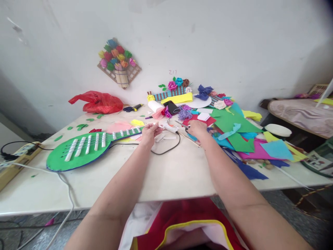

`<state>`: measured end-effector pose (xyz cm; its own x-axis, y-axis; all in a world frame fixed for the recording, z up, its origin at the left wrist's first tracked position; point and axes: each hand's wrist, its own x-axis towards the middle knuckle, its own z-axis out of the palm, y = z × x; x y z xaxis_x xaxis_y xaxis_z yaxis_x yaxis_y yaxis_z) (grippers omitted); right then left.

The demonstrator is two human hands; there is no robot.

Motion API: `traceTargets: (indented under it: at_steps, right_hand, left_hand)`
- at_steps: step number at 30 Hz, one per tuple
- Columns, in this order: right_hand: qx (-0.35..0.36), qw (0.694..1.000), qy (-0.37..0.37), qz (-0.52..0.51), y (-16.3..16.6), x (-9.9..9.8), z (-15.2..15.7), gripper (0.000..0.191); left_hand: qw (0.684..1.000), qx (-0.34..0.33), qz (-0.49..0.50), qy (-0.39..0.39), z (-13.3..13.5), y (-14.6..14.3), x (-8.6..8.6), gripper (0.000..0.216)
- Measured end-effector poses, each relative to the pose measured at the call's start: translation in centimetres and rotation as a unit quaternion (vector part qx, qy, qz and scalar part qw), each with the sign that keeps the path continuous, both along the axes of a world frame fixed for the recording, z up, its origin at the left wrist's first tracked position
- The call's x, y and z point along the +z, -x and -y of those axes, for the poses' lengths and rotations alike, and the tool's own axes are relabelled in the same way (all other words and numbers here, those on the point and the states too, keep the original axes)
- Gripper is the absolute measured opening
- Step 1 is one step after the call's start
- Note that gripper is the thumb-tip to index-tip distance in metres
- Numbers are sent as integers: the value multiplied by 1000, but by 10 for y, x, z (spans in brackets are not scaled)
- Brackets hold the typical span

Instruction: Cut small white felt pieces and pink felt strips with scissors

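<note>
My left hand (150, 134) is over the middle of the table, its fingers pinched on a small white piece whose kind I cannot make out. To its right, my right hand (197, 129) is closed around a pair of scissors (186, 128), with the blades pointing left. Between the two hands lies a white glue gun (171, 128) with a black cord. Scraps of white paper (166, 137) are under and beside it. Left of my left hand rests a green lute-shaped craft piece (58, 152) with white bars and strings.
Coloured paper sheets (229, 121) are heaped on the right. Along the wall are a red plastic bag (97, 102), yellow-black scissors (133, 108), a black phone (171, 107) and paper flowers (179, 82). A power strip (19, 158) sits at the left edge, with a white cable (69, 191) hanging down.
</note>
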<state>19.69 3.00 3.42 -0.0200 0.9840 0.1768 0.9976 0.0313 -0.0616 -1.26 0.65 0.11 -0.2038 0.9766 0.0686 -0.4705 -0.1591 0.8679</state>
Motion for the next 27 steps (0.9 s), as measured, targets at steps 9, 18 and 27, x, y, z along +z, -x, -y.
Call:
traceTargets:
  at_steps: [9,18,27]
  right_hand:
    - [25,995,-24,-94,-2,-2,-6,32]
    - [108,979,-34,-168,6,-3,-1,48]
    - [247,958,-64,-129,14,-3,9,47]
  left_hand:
    - [1000,4,-12,15,2,-1,3,23]
    - [1000,12,19,11,-3,4,-1,19]
    - [998,23,56,19,-8,8,-3,11]
